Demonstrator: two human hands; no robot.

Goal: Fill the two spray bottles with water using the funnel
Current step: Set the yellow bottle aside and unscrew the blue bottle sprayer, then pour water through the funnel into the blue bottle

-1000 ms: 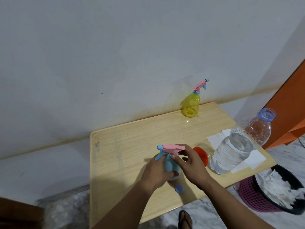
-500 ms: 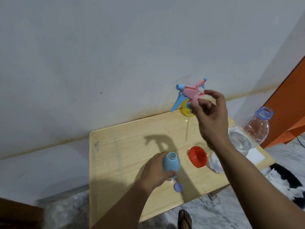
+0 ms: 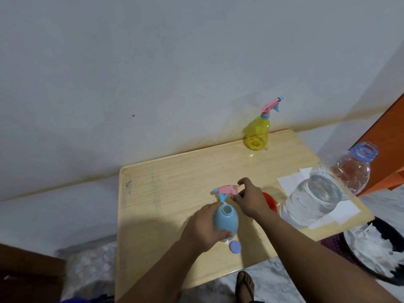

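A: Left hand [image 3: 202, 228]?
B: Wrapped round the body of the blue spray bottle [image 3: 225, 221], upright near the table's near edge. Same hold as half a second ago. The neck is open, with no head on it.

A: Right hand [image 3: 249, 199]?
B: Big change. Half a second ago it was raised high toward the far wall with the pink-and-blue trigger head [image 3: 225, 190] pinched in its fingers, dip tube dangling. Now it is down low, just beyond the blue bottle's mouth. Fingers still pinch the trigger head, nozzle pointing left. Whether the head touches the table [image 3: 166, 180], cannot tell.

A: Funnel?
B: The red funnel [image 3: 271, 203] lies right of the blue bottle, mostly hidden behind the right wrist now; it was fully exposed before.

A: Other task items?
B: The yellow spray bottle [image 3: 256, 133] stands at the far edge by the wall, its head on, unmoved. The large water bottle [image 3: 321, 193] stands uncapped at the right, on white paper sheets [image 3: 290, 182]. It is back in full view, now that the arm has dropped.

A: Anything loose?
B: A small blue cap [image 3: 235, 247], flat on the table just near of the blue bottle. Same spot.
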